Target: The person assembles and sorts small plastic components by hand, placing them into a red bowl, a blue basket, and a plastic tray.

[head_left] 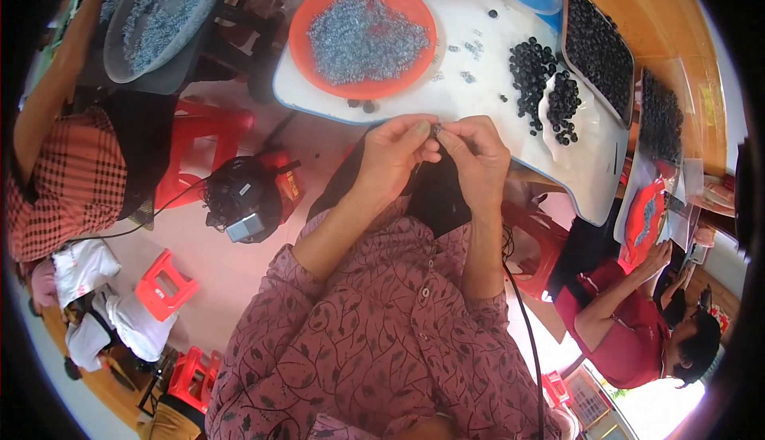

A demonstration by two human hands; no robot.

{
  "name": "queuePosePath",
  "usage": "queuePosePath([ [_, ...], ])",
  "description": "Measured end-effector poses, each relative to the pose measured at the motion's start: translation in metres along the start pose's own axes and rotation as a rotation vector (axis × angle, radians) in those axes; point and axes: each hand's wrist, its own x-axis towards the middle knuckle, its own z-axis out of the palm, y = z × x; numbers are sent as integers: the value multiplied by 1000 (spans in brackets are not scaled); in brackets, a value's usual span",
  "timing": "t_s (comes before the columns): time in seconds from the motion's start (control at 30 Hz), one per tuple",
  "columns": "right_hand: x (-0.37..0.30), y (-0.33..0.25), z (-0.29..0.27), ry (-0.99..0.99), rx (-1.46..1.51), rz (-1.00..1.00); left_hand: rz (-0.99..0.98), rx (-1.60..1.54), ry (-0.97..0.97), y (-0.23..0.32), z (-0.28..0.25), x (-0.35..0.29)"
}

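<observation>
1. Nearest my view, at the lower middle of the frame, I see the wearer's patterned shirt [382, 320]; both bare forearms come out of its sleeves, elbows bent, and angle up and inward.
2. The left hand [388, 153] comes up from the lower left with its back partly turned to me, fingers curled and thumb pressed toward the index finger. I read it as a pinch on a small dark piece [436, 130], just above the middle of the frame.
3. The right hand [480, 153] mirrors it from the other side, thumb and bent fingers closed on the same piece. The fingertips of the two hands nearly meet around it and hide most of it from me, so I can't make out its shape.
4. Just beyond the hands I have the near edge of a white table [470, 101], with two dark round pieces [368, 106] near that edge.
5. Farther on, at upper middle, an orange tray [298, 37] bears a heap of clear bluish parts [362, 37].
6. At upper right, loose black round parts [526, 73] lie beside a white dish [550, 133] that holds more of them.
7. Beyond that stands a rectangular tray [567, 21] filled with black parts.
</observation>
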Motion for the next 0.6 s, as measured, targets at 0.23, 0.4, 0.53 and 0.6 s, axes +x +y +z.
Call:
queuePosePath([
  [0.23,-11,-16,-5,-4,-121,-52,23,229,12,-2,4,-7],
  [0.4,-32,-27,-3,-6,-215,-85,19,302,15,-12,2,-14],
  [0.53,-40,-14,-7,32,-5,-5,-42,253,16,-17,6,-14],
  [0.6,-39,-10,-12,75,2,17,-101,176,0,-17,5,-12],
])
